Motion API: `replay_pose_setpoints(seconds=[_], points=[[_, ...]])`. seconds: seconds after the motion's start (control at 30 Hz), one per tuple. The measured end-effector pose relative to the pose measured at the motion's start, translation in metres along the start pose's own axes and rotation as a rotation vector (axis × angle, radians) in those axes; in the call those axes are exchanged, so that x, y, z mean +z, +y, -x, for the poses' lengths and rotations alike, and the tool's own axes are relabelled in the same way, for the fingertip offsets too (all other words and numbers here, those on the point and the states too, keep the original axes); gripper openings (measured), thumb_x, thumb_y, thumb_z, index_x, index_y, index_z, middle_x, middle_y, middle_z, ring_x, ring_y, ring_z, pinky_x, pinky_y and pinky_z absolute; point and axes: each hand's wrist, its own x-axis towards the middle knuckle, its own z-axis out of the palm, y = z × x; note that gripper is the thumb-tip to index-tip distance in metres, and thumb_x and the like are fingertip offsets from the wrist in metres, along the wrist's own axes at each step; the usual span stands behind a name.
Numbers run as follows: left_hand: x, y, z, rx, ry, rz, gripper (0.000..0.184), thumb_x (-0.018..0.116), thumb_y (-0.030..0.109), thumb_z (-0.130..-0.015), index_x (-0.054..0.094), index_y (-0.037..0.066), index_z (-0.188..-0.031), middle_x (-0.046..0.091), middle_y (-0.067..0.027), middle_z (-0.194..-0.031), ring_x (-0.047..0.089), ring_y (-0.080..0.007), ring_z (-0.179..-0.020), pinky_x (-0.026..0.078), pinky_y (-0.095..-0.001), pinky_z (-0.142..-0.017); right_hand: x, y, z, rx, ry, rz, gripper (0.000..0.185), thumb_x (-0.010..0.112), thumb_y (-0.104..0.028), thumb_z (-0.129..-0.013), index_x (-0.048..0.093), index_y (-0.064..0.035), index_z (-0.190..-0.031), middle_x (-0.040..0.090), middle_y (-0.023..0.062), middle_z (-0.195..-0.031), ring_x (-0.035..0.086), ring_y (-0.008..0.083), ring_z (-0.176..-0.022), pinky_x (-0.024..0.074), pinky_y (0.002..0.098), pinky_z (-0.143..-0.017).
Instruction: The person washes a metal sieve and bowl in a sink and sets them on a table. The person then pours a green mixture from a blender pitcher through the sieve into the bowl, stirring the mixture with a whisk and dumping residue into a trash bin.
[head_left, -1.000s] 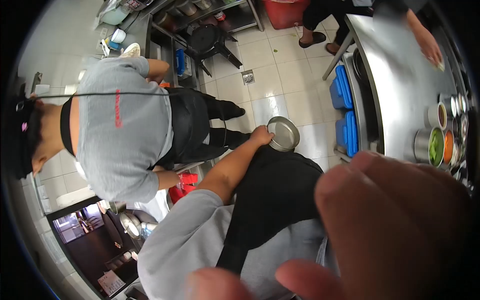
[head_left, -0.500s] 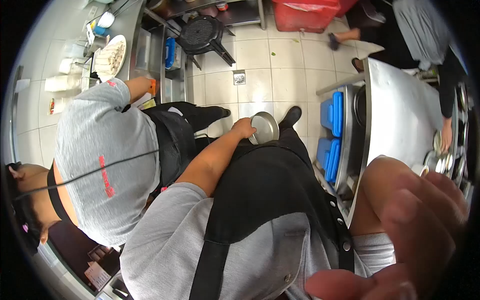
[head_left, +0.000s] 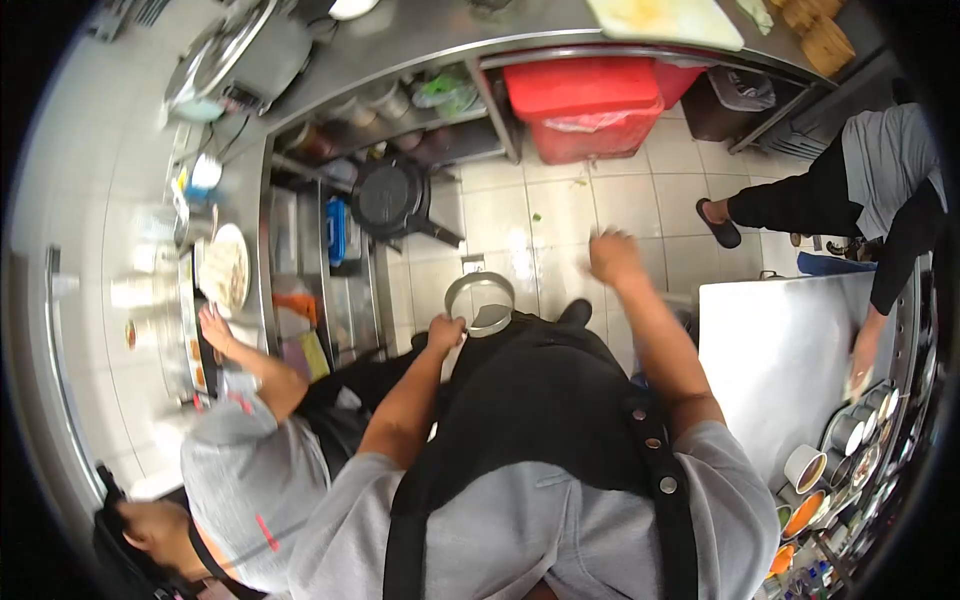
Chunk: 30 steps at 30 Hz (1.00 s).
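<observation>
While the left hand (head_left: 446, 332) is clamping its fingers on the side of a round metal pan (head_left: 490, 318), the right hand (head_left: 612, 258) is hovering well apart from it, blurred; whether its fingers are curling together or standing apart, I cannot tell. The pan, a shallow, dull-silver cylinder with a thin, light-catching rim, is hanging at waist height in front of a matte black apron (head_left: 520, 410), whose strap is carrying a row of round, shiny snaps (head_left: 668, 485). Soft grey shirt cloth is wrinkling around the apron's bib.

Beyond the pan, smooth, pale square floor tiles (head_left: 555, 215) are reflecting light. A black stool (head_left: 390, 198) with a round top is standing beside the steel shelving, and a glossy red bin (head_left: 585, 100) is showing a crumpled, pale liner under its rim.

At the left, a co-worker in grey is holding a spread hand (head_left: 215, 325) near an oval, pale plate (head_left: 235, 245) heaped with whitish food. At the right, another person's hand (head_left: 862, 360) is reaching over a smooth, brushed-looking metal table (head_left: 755, 340), near small cylindrical metal containers (head_left: 848, 432) that are sitting in a cluster.
</observation>
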Motion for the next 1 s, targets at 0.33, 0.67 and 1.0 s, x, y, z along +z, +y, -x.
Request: replay_pose_setpoints(seconds=[0.33,0.67,1.0], points=[[0.015,0.251,-0.070,0.004,-0.245,0.530,0.011,0.058,0.013,-0.080,0.054,0.003,-0.081,0.055,-0.0051,-0.065,0.055,-0.0153,-0.051,0.053,-0.0312,-0.050,0.176,0.113,-0.096,0.085,-0.308,-0.627,0.050,0.065,-0.048,-0.081,0.068,-0.0006,-0.099,0.067,0.0206,-0.104,0.062,0.0370,-0.104,0.0495,0.0411,-0.091],[0.068,0.661,-0.126,0.532,-0.606,0.443,0.007,0.060,0.011,-0.087,0.055,0.006,-0.089,0.056,-0.0029,-0.073,0.059,-0.0153,-0.059,0.055,-0.0313,-0.059,0.080,0.246,-0.146,0.649,0.491,-1.232,0.031,0.065,-0.023,-0.089,0.061,0.0036,-0.104,0.067,0.0106,-0.080,0.062,0.0143,-0.065,0.0504,0.0300,-0.063],[0.184,0.754,-0.164,0.485,-0.377,0.638,0.043,0.059,0.030,-0.092,0.046,-0.003,-0.117,0.058,-0.0186,-0.105,0.067,-0.0299,-0.087,0.055,-0.0388,-0.066,0.140,0.296,-0.143,0.721,0.159,-0.997,0.048,0.068,-0.044,-0.079,0.067,-0.0019,-0.103,0.069,0.0195,-0.092,0.066,0.0343,-0.093,0.0510,0.0408,-0.083]])
